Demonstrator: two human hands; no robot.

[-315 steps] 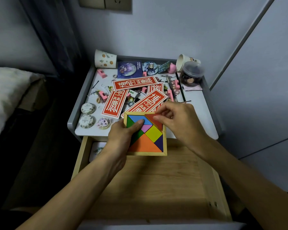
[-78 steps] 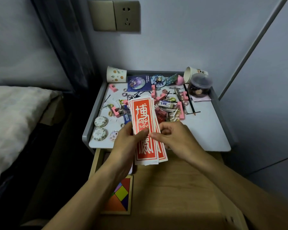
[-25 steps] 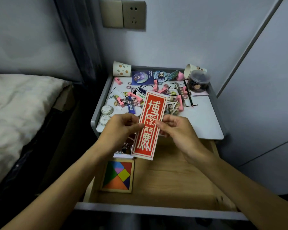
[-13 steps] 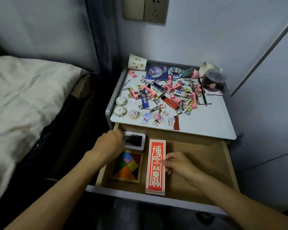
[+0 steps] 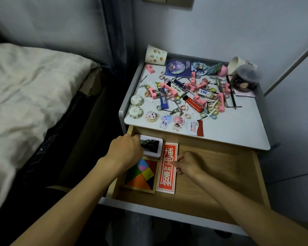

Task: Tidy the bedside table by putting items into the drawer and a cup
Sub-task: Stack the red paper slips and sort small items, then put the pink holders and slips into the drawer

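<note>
The wooden drawer (image 5: 220,173) stands pulled open under the bedside table (image 5: 238,128). Inside at the left lie a colourful tangram puzzle (image 5: 142,176), a white box with dark contents (image 5: 152,146) behind it, and a stack of red cards (image 5: 167,167) beside both. My left hand (image 5: 126,150) grips the left end of the white box with curled fingers. My right hand (image 5: 188,165) rests on the drawer floor, fingertips touching the right edge of the red cards. A spotted paper cup (image 5: 155,55) lies at the table's back left.
Several pink blocks, hair ties, keychains, lighters, badges and round tins (image 5: 137,101) litter the tabletop. A second cup (image 5: 235,64) and a lidded clear jar (image 5: 245,80) stand at the back right. A bed (image 5: 28,89) lies to the left, with a wall behind.
The red cards, held in the air by both hands a second ago, now lie in the drawer beside the tangram. My left hand has gone to the white box.
</note>
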